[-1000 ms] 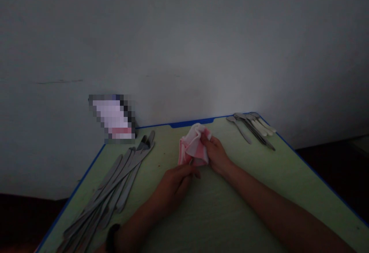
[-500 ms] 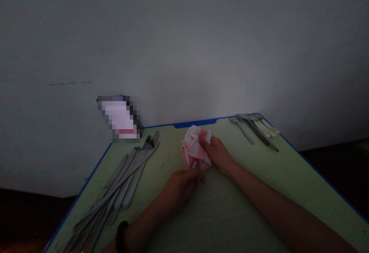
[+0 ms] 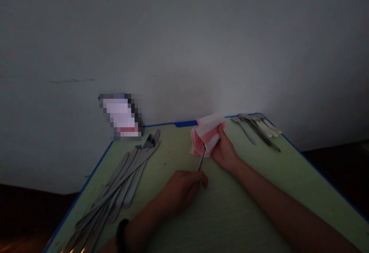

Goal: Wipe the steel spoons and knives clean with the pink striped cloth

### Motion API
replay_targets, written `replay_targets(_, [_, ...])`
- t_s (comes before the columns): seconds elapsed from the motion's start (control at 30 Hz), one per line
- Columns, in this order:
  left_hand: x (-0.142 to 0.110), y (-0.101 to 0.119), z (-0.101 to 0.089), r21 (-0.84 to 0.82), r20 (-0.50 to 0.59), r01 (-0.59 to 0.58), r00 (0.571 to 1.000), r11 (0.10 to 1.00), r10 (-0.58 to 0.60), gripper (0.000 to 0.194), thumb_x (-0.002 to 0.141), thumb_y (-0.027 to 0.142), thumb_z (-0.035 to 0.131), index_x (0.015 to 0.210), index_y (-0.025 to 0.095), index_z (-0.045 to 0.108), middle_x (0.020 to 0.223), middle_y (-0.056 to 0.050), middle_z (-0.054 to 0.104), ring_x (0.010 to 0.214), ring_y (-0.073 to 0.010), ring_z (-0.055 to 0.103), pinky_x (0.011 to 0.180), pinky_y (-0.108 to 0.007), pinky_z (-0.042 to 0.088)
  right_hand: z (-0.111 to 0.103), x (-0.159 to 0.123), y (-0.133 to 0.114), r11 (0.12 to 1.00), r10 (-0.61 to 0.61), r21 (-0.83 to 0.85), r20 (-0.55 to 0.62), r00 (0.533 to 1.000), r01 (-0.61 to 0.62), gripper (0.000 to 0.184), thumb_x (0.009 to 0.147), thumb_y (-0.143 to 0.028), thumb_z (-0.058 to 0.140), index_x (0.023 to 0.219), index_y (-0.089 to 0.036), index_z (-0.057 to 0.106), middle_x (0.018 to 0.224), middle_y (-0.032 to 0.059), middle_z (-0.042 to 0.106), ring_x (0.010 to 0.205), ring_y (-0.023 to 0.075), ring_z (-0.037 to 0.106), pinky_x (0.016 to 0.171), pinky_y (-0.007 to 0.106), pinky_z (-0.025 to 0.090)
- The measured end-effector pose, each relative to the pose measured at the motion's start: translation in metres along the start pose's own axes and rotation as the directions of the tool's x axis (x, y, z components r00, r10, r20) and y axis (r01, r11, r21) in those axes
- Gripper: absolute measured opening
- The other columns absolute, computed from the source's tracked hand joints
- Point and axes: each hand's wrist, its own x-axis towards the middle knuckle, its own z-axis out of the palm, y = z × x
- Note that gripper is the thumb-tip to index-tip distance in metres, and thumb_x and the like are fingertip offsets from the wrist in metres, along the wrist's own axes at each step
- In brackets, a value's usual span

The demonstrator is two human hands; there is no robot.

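Observation:
A pink and white cloth [image 3: 208, 133] is bunched in my right hand [image 3: 226, 149], whose fingers are closed round it above the middle of the table. My left hand [image 3: 187, 187] pinches the lower end of a thin metal utensil [image 3: 201, 160]. The utensil's upper end disappears into the cloth folds, so its kind is hidden. On the left lies an overlapping pile of table knives [image 3: 115, 185], apart from my left hand. Beyond my right hand, at the far right, several spoons [image 3: 245, 132] lie side by side, some with white handles.
A pale green table [image 3: 230, 210] with a blue edge stands against a grey wall [image 3: 184, 45]. At its back left corner a phone-like device [image 3: 121, 116], blurred by pixels, leans on the wall.
My right hand and the cloth have moved up and away from my left hand, along the utensil. More of the metal shaft now shows between them. The view has shifted slightly.

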Motion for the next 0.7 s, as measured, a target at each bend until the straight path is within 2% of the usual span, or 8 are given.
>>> replay_targets(0.1, [0.001,0.001,-0.001,-0.037,-0.017,0.029,0.999,0.999,-0.030,0.024,0.082,0.009,0.033,0.084,0.018,0.055,0.070,0.001,0.057,0.065,-0.0117,0.054,0.063,-0.021,0.039,0.001,-0.003,-0.004,0.997,0.074,-0.002,0.109,0.991,-0.074,0.048,0.075,-0.061,0.046,0.097,-0.019,0.058,0.094,0.0060,0.066,0.084,0.0192,0.060,0.065,0.030,0.047])
replay_targets(0.2, [0.001,0.001,-0.001,-0.037,-0.024,0.036,0.999,0.999,-0.037,0.025,0.082,0.009,0.033,0.084,0.018,0.056,0.069,0.001,0.057,0.063,-0.0114,0.053,0.062,-0.020,0.039,-0.003,-0.007,0.000,0.993,0.108,-0.067,0.111,0.988,-0.101,0.038,0.070,-0.051,0.059,0.090,-0.018,0.058,0.080,0.0042,0.067,0.069,0.0172,0.060,0.060,0.028,0.045])
replay_targets(0.27, [0.002,0.000,0.001,-0.021,-0.015,0.029,0.999,0.999,-0.029,0.025,0.081,0.008,0.034,0.083,0.018,0.057,0.069,0.000,0.058,0.063,-0.0117,0.054,0.063,-0.021,0.040,-0.007,-0.008,0.004,0.986,0.085,-0.151,0.104,0.991,-0.069,0.033,0.066,-0.045,0.065,0.081,-0.016,0.059,0.070,0.0025,0.065,0.060,0.0147,0.057,0.056,0.026,0.043])
replay_targets(0.37, [0.001,-0.001,0.002,-0.010,-0.017,0.011,1.000,1.000,-0.011,0.026,0.080,0.007,0.035,0.082,0.018,0.057,0.071,0.000,0.060,0.065,-0.0122,0.055,0.065,-0.022,0.040,-0.009,-0.009,0.007,0.965,0.040,-0.262,0.107,0.994,-0.011,0.034,0.064,-0.046,0.067,0.073,-0.014,0.059,0.064,0.0019,0.062,0.054,0.0117,0.052,0.053,0.023,0.040])
replay_targets(0.53, [-0.001,-0.003,0.002,-0.068,-0.044,0.043,0.998,0.997,-0.047,0.024,0.082,0.010,0.033,0.081,0.018,0.056,0.070,0.001,0.058,0.063,-0.0111,0.053,0.062,-0.020,0.039,-0.008,-0.010,0.005,0.920,-0.034,-0.384,0.109,0.993,0.073,0.036,0.068,-0.049,0.061,0.070,-0.013,0.060,0.062,0.0013,0.060,0.051,0.0103,0.048,0.051,0.023,0.038])
replay_targets(0.7, [-0.001,-0.005,0.003,-0.097,-0.112,0.074,0.990,0.992,-0.085,0.023,0.080,0.009,0.034,0.077,0.017,0.055,0.068,0.002,0.056,0.062,-0.0107,0.051,0.061,-0.020,0.038,-0.004,-0.016,0.010,0.911,-0.034,-0.410,0.036,0.999,0.046,0.041,0.071,-0.055,0.055,0.068,-0.014,0.060,0.057,0.0009,0.059,0.049,0.0112,0.048,0.049,0.023,0.037])
